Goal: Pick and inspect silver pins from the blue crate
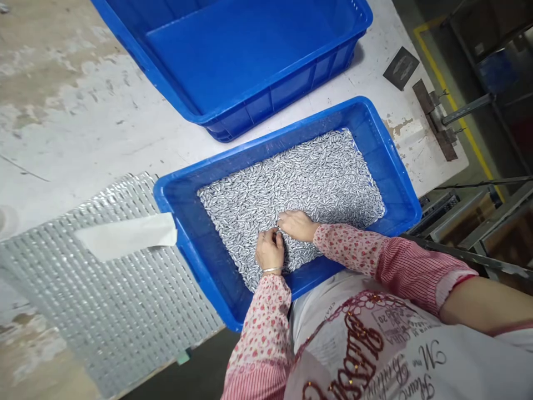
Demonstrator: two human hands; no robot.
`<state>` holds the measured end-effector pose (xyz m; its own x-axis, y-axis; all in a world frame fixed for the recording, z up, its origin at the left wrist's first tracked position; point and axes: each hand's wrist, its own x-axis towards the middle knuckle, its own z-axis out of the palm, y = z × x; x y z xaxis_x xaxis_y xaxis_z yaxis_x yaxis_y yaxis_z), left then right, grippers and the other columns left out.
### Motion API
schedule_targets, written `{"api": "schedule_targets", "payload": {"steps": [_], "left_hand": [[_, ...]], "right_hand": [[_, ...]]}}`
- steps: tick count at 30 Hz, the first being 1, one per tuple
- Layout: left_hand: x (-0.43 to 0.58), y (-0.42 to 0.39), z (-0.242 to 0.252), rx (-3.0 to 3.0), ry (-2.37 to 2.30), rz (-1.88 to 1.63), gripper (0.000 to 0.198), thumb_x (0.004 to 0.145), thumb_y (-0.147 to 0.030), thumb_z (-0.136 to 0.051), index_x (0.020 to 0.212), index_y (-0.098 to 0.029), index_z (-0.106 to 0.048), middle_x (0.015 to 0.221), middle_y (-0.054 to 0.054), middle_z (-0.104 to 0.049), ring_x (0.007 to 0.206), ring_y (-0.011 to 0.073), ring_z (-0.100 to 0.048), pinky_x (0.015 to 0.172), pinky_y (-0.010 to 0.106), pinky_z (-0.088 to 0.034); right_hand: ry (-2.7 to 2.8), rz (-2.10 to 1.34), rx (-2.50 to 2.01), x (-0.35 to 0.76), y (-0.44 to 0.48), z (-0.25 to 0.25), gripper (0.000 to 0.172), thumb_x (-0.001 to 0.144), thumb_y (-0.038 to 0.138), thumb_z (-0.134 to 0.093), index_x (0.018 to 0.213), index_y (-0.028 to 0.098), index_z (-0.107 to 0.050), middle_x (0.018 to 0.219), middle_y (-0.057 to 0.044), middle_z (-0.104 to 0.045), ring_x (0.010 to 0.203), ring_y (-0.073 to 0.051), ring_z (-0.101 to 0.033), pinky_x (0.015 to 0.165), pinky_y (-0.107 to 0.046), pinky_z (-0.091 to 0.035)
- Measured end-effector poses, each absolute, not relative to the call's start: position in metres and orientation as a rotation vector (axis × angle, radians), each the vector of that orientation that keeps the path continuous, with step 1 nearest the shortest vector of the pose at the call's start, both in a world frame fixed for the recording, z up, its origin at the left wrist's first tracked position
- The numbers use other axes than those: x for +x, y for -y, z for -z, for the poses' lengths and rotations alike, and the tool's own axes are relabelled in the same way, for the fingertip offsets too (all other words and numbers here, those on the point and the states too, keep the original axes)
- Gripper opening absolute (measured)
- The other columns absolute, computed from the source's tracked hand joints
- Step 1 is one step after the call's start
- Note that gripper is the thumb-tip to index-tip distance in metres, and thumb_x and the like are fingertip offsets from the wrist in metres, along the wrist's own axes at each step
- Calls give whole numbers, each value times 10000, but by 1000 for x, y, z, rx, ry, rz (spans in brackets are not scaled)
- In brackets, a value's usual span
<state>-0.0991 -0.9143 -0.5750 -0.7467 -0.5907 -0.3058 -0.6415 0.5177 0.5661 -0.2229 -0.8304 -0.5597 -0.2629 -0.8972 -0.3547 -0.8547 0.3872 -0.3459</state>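
A blue plastic bin [397,178] holds a thick layer of small, elongated silver metal pieces [312,178]. Over the near middle of that layer, my left hand [270,253], with a bangle at its wrist, is closed, its thumb and fingers bent together. My right hand [297,225] lies just to its right, fingers curled downward and fingertips touching the pieces. The two hands nearly meet at the fingertips. What they pinch, if anything, is too small and hidden to make out. Patterned sleeve covers wrap both forearms.
A larger blue bin [250,61] stands behind, its bare bottom showing. On the left lies a sheet packed with rows of silver pieces [112,294], with a white strip [129,236] across it. A dark square plate [401,68] and a metal bracket [435,119] sit at the table's right end.
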Motion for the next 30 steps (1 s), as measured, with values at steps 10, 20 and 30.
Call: {"api": "schedule_targets", "payload": {"steps": [10, 20, 30], "left_hand": [[-95, 919, 578, -1197, -2492, -1583, 345, 792, -429, -561, 954, -154, -692, 780, 55, -647, 709, 178, -576, 760, 329, -477], [-90, 904, 536, -1242, -2251, -1993, 346, 790, -452, -625, 905, -138, -713, 855, 75, -721, 779, 177, -646, 758, 302, -508], [-94, 879, 493, -1178, -2542, -1815, 261, 808, -389, -636, 904, -168, -737, 851, 64, -720, 736, 171, -639, 714, 289, -500]], "right_hand": [[-2178, 633, -1285, -227, 813, 561, 111, 878, 227, -587, 939, 173, -663, 859, -25, -606, 803, -150, -550, 663, -242, -359], [-2014, 1169, -1087, -212, 791, 534, 81, 841, 194, -616, 904, 142, -612, 791, 3, -594, 631, -94, -517, 627, -210, -402], [-2129, 1367, -1025, -206, 764, 494, 59, 826, 124, -567, 780, 151, -592, 752, 0, -598, 572, -78, -489, 580, -195, -411]]}}
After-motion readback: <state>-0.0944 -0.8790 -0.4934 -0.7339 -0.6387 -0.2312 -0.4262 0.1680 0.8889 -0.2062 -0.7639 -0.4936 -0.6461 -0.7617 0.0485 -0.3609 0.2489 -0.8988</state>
